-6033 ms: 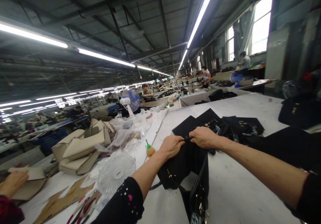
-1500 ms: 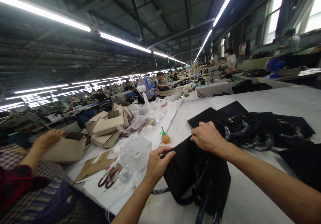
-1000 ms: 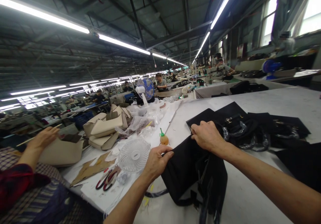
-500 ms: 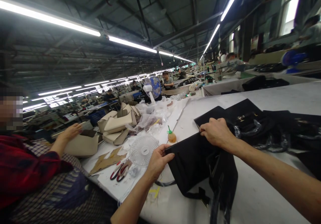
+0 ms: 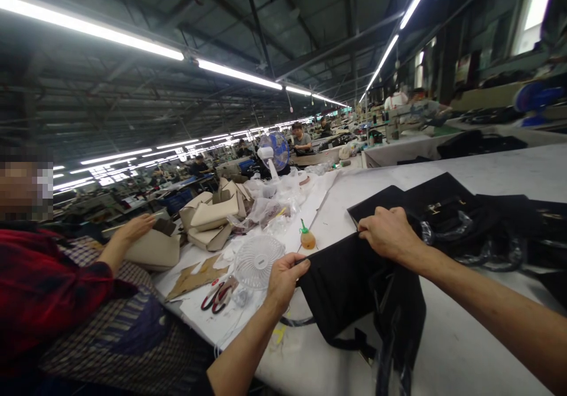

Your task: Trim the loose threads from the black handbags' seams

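Observation:
A black handbag [image 5: 349,292] hangs over the near part of the white table [image 5: 447,349]. My left hand [image 5: 283,279] is closed on the left end of its top edge. My right hand [image 5: 388,233] is closed on the right end of that edge, so the edge is stretched between them. Straps and a shiny wrapped handle dangle below the bag. Behind my right hand lies a heap of more black bags [image 5: 465,218] with gold fittings.
A small white fan [image 5: 258,261], red-handled scissors [image 5: 216,295], an orange squeeze bottle [image 5: 307,239], plastic wrap and beige bags [image 5: 212,216] lie at left. A co-worker in red plaid [image 5: 48,289] sits there, hand on a beige bag. A blue fan [image 5: 273,152] stands farther back.
My hands were close together on the bag; now they are spread apart along its top edge. The view has swung left, bringing the co-worker into frame.

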`<state>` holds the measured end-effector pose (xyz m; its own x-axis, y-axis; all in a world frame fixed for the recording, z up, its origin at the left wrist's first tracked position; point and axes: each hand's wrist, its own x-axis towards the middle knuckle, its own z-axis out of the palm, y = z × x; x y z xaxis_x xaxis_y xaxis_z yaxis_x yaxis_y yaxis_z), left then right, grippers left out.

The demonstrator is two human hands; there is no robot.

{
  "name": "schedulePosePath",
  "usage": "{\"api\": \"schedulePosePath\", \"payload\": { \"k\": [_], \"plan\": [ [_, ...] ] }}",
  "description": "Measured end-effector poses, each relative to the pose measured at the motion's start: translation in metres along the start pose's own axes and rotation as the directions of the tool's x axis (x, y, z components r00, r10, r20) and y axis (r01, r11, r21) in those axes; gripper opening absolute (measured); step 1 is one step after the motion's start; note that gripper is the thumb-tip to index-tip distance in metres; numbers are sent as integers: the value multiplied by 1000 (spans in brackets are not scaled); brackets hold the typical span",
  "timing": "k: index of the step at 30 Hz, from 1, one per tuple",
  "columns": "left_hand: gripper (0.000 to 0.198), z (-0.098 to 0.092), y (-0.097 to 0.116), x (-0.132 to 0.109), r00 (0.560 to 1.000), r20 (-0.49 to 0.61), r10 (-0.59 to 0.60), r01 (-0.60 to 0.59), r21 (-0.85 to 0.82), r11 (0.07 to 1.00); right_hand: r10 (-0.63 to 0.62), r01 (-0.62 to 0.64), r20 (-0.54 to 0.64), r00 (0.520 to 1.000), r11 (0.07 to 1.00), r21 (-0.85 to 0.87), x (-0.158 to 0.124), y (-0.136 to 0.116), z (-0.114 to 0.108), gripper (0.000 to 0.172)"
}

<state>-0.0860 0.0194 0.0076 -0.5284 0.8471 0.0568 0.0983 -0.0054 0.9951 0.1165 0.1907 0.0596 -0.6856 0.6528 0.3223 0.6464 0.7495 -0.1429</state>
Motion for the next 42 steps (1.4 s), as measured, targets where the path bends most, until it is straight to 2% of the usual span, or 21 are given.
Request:
{"api": "schedulePosePath", "payload": {
  "k": [3,7,9,12,15,18,21,23,25,29,35,38,42],
  "plan": [
    [32,2,2,-1,1000,10,4,-5,50,999,5,-5,5,1000,1000,7,0,2,1,19],
    [29,2,6,0,998,4,64,-64,209,976,14,-14,16,1000,1000,21,-1,6,3,18],
    [31,-2,12,4,996,52,69,-80,260,962,16,-16,21,1000,999,30,-2,8,4,19],
    [34,-2,30,15,983,182,27,-86,323,943,7,-8,26,1000,999,38,-2,6,2,19],
    [25,15,49,29,949,314,5,-160,470,868,-14,13,25,1000,999,40,-3,3,0,19],
    [29,47,61,42,903,427,44,-316,593,740,-31,30,22,999,999,41,-6,2,-2,19],
    [20,76,64,51,868,485,109,-419,595,686,-28,28,8,1000,999,41,-13,8,-4,15],
    [18,87,64,55,857,505,105,-431,588,685,-2,2,-12,1000,999,44,-20,14,-6,20],
    [18,90,63,55,850,520,78,-423,588,689,26,-24,-30,999,998,54,-27,20,-9,22],
    [24,88,63,53,846,532,31,-400,597,696,36,-32,-43,998,995,90,-34,26,-13,13],
    [23,88,66,51,850,524,56,-434,636,639,66,-57,-77,995,992,115,-35,24,-15,11],
    [19,95,65,54,827,555,86,-486,631,604,80,-70,-87,993,991,111,-36,25,-15,12],
    [30,111,64,63,770,621,147,-582,589,561,74,-64,-102,992,993,103,-36,25,-14,13]
  ]
}}
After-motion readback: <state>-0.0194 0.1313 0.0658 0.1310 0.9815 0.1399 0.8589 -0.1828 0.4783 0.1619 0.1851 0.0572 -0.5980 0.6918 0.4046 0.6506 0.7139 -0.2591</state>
